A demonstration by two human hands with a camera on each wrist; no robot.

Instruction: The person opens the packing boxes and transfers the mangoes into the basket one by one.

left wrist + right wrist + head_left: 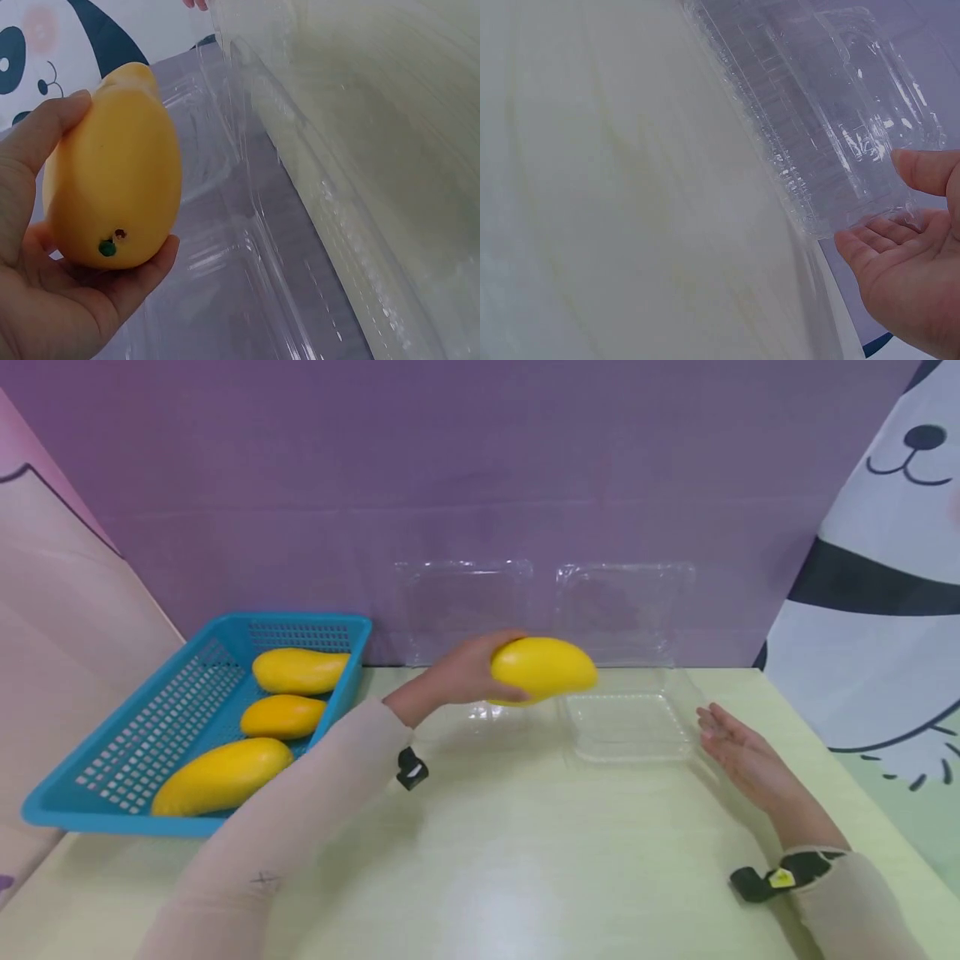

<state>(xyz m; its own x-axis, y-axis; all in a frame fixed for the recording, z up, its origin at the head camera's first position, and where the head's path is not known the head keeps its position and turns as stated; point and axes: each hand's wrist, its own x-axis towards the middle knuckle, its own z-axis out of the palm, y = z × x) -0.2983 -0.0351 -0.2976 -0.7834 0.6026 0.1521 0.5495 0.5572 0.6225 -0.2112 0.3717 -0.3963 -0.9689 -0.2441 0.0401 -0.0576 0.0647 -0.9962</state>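
My left hand (468,672) grips a plump yellow mango (546,668) in the air, between the two clear plastic clamshell boxes. In the left wrist view, the thumb lies along one side of the mango (120,172) and the fingers curl beneath it. A small green spot and a dark one mark its near end. The right clamshell box (630,760) sits on the table with its lid raised. Beside that box's right wall is my right hand (746,764), its fingers loosely extended; in the right wrist view, the fingertips (847,244) are right at the box's corner.
A blue plastic basket (348,697) stands at the left, with three more yellow mangoes (225,777) inside. The left clamshell box, its lid (468,610) upright against the purple backdrop (480,460), is partly behind my left hand. The pale table (510,860) ends at that backdrop.
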